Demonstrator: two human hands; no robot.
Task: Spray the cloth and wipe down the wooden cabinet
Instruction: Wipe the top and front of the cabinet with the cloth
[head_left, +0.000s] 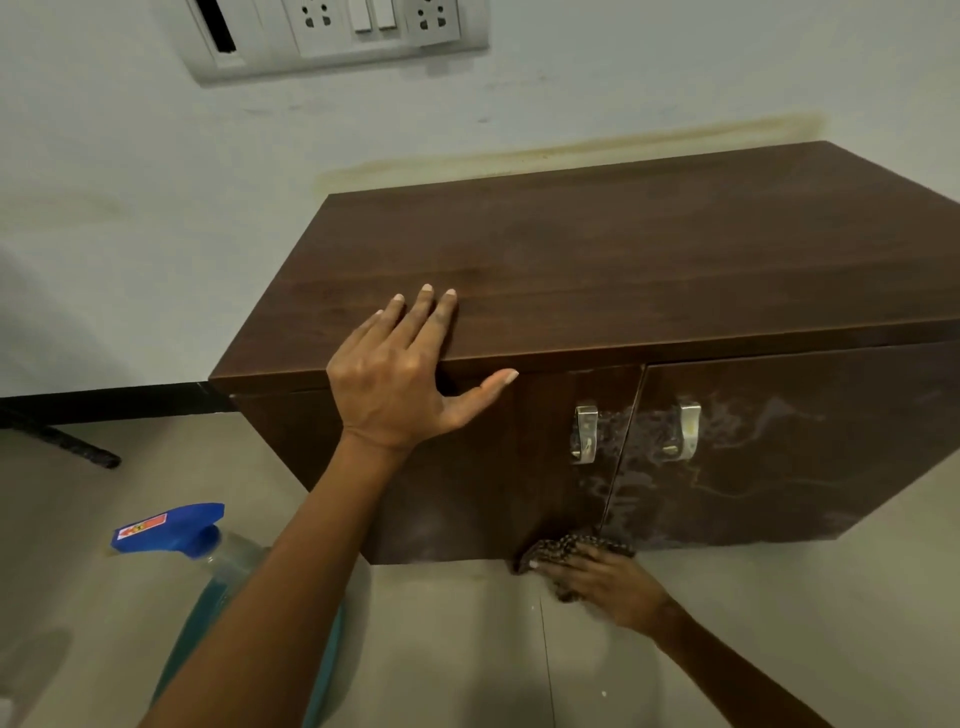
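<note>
Now, from the head view, the left hand (395, 374) lies flat and open on the wooden cabinet (623, 249) top edge, bracing it. The right hand (605, 584) presses the cloth (569, 550) with flat fingers low on the doors. It would be best to sweep upward in overlapping strokes through the streaks (753, 421) round the handles (586, 434).

Home rm: wall socket panel (337, 36), tiled floor (441, 649), wooden cabinet (597, 260).

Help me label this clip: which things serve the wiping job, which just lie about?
Job: dark brown wooden cabinet; dark speckled cloth under the right hand; left hand on its top; blue-capped clear spray bottle.
Lying about: white wall socket panel; black ribbed rod.
</note>
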